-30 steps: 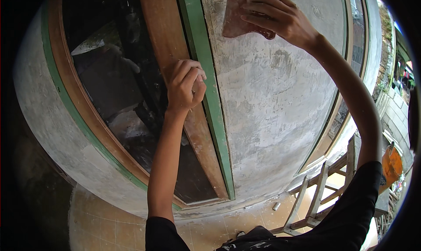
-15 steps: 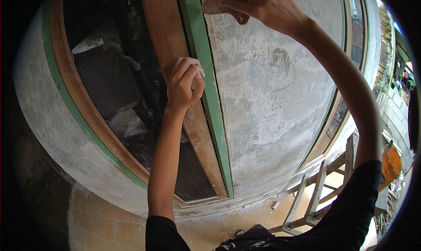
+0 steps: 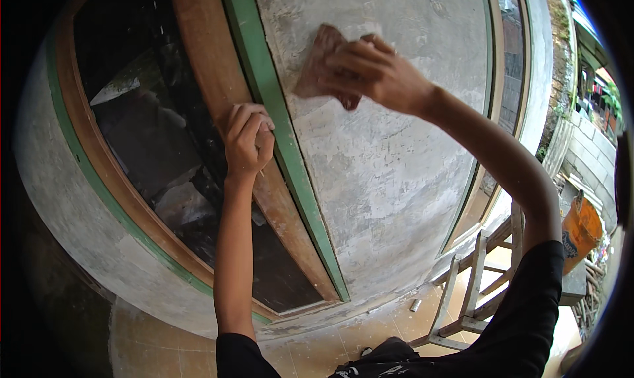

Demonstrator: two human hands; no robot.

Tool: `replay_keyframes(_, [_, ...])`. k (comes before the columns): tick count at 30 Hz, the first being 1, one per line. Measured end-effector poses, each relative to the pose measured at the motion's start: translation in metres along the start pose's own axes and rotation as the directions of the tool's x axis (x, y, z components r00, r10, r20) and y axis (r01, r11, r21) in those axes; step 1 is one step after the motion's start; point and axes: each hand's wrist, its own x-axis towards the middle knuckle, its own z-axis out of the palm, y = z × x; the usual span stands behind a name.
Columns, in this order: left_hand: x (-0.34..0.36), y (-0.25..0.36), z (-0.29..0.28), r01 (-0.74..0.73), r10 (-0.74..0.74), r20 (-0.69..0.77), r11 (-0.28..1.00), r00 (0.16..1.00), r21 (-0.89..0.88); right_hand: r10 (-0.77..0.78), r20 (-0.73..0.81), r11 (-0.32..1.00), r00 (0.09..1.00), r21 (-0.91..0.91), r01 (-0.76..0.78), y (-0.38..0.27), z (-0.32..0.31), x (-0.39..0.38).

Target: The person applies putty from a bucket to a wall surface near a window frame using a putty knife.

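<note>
A creased, reddish-brown sheet of sandpaper (image 3: 322, 60) lies against the grey plastered wall (image 3: 389, 173), held under the fingers of my right hand (image 3: 380, 77). Its left part is blurred by motion and whitened with dust. My left hand (image 3: 247, 137) is closed on the brown wooden window frame (image 3: 205, 54), beside the green strip (image 3: 264, 91) that borders the wall. White dust marks its fingertips, and the far side of its grip is hidden. The wall shows scraped, patchy white and grey areas below my right hand.
Dark window glass (image 3: 158, 134) fills the left side. A wooden ladder-like stand (image 3: 472, 279) is at the lower right, with an orange bucket (image 3: 581, 229) beyond it. A small pale cylinder (image 3: 415, 305) lies on the tiled floor (image 3: 310, 351). A second window (image 3: 508, 68) is at the right.
My right hand has moved down the wall with the sandpaper, away from the green strip. My left hand keeps its hold on the frame while the whole view has shifted slightly.
</note>
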Motion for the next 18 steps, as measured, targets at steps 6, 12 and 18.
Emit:
replay_keyframes(6, [0.005,0.008,0.0,-0.014,0.014,0.027,1.0,1.0,0.0,0.014,0.126,0.995,0.992,0.091,-0.026,0.0,-0.04,-0.061])
replay_keyframes(12, [0.01,0.015,0.0,0.046,-0.049,0.061,0.998,0.997,0.046,0.251,-0.034,0.962,0.967,-0.104,-0.253,0.059,-0.061,-0.095])
replay_keyframes(18, [0.01,0.017,0.013,0.165,-0.168,0.018,0.982,0.986,0.093,0.424,0.003,0.896,0.906,-0.15,-0.419,0.108,-0.075,-0.128])
